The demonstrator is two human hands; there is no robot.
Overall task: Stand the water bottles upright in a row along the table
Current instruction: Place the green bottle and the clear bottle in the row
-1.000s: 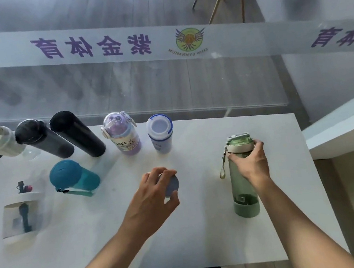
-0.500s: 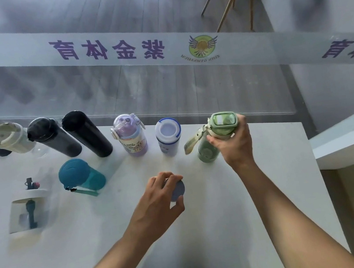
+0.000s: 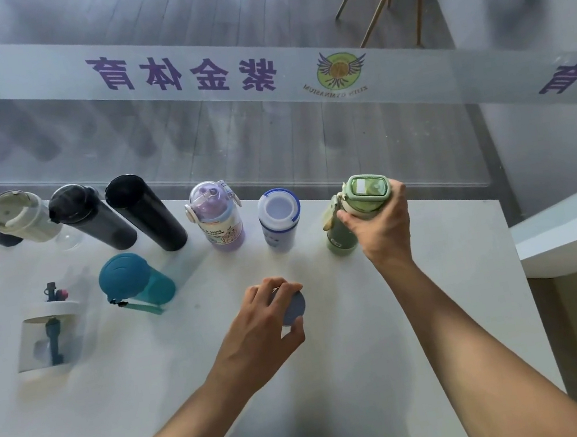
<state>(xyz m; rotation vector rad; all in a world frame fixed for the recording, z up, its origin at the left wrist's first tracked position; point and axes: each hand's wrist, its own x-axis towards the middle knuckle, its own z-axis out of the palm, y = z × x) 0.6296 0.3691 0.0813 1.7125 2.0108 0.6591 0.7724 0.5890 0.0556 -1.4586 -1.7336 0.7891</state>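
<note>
Right hand [image 3: 381, 226]: fingers wrapped round the lid end of the green bottle [image 3: 358, 213], upright at the row's right end on the white table [image 3: 444, 307]. Left hand [image 3: 259, 328]: closed over a grey round bottle top [image 3: 293, 307]. Adjacent: blue-rimmed white bottle [image 3: 280, 221], lilac bottle [image 3: 218, 216].

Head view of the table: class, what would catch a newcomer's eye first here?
Probably the right hand gripping the lid of the green bottle at the right end of the row along the table's far edge. Next, the left hand closed over a round grey lid mid-table. The teal bottle stands alone in front of the row, at the left.
</note>
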